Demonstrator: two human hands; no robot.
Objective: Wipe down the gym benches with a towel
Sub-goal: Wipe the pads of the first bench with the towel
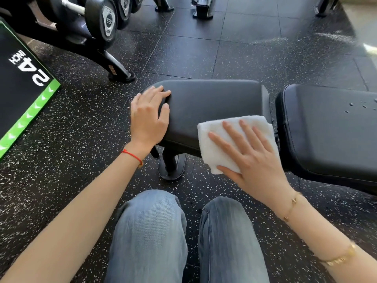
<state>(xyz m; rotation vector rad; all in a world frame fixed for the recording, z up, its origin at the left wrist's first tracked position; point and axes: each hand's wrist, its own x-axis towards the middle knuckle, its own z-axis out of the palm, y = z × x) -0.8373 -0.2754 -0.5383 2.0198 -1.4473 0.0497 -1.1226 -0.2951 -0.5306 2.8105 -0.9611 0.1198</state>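
On the black seat pad (210,103), my right hand (251,156) flattens the towel (222,127) to wipe; my left hand (149,115), grip wide, steadies it.

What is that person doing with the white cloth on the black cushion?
The person is cleaning a gym bench. Their right hand presses a folded white towel flat against the near edge of the black seat pad. Their left hand rests on the pad's left end. The next pad, to the right, has a few water drops on it. Dumbbells sit on a rack behind.
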